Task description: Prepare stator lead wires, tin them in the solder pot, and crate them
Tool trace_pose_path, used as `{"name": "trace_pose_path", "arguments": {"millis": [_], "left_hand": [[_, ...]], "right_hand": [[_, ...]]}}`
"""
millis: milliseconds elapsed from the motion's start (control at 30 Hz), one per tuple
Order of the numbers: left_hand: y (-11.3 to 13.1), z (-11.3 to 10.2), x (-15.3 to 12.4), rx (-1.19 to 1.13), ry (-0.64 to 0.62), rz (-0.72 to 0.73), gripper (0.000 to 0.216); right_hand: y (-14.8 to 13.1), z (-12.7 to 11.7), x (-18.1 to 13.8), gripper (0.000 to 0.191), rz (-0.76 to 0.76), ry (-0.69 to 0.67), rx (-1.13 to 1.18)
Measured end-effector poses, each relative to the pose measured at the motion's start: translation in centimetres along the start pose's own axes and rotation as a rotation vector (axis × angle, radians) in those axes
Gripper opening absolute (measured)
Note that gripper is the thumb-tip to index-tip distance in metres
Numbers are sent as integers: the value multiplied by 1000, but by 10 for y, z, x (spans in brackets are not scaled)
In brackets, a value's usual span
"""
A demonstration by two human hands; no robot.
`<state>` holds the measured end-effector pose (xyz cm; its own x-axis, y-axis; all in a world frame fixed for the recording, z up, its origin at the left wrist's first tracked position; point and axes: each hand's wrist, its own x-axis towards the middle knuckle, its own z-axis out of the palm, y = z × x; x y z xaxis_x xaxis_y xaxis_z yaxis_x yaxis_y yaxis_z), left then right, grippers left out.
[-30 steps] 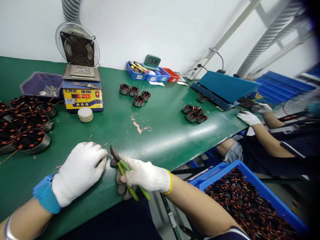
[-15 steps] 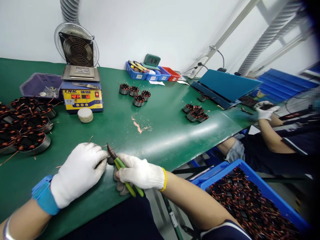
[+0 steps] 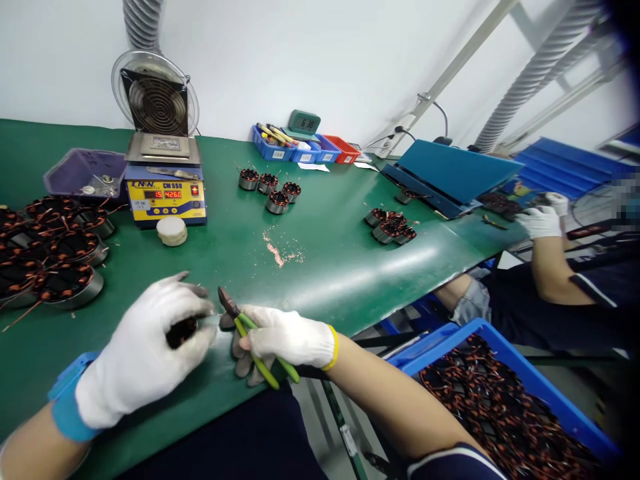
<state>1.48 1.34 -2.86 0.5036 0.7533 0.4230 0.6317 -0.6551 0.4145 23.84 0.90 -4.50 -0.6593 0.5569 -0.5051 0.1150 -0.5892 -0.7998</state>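
Note:
My left hand (image 3: 150, 340), in a white glove, curls round a motor stator (image 3: 182, 331) near the table's front edge. Only a dark part of the stator shows between thumb and fingers; the rest is hidden. My right hand (image 3: 285, 337), also gloved, grips green-handled wire cutters (image 3: 246, 327). Their dark jaws point up and left, just right of my left fingertips and apart from the stator. Further left lies a pile of stators (image 3: 65, 283) with copper windings and loose wire ends. Several small stators (image 3: 277, 201) stand behind my hands on the green table (image 3: 330, 267).
Pinkish scraps (image 3: 277, 253) lie mid-table. At the back left stand a yellow-and-blue solder pot (image 3: 167, 200), a round white pad (image 3: 171, 231) and a purple bin (image 3: 83, 175). A blue crate (image 3: 483, 327) of stators is at right, near a co-worker's gloved hand (image 3: 540, 221).
My left hand has shifted slightly left and turned, so the stator now shows in its grip. The cutters have moved a little right, away from it.

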Motion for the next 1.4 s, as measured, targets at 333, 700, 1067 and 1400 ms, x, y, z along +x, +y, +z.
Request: {"name": "trace_pose_path", "arguments": {"millis": [333, 700, 1067, 1400], "left_hand": [[1, 13, 10, 455, -104, -311, 27], [-2, 15, 7, 454, -114, -292, 31], [-11, -10, 2, 106, -339, 194, 30], [-12, -14, 3, 319, -273, -427, 34]], "right_hand": [[-19, -2, 21, 34, 20, -154, 17], [-10, 3, 25, 33, -21, -7, -10], [0, -9, 11, 53, -132, 45, 221], [5, -8, 2, 57, -60, -118, 168]]}}
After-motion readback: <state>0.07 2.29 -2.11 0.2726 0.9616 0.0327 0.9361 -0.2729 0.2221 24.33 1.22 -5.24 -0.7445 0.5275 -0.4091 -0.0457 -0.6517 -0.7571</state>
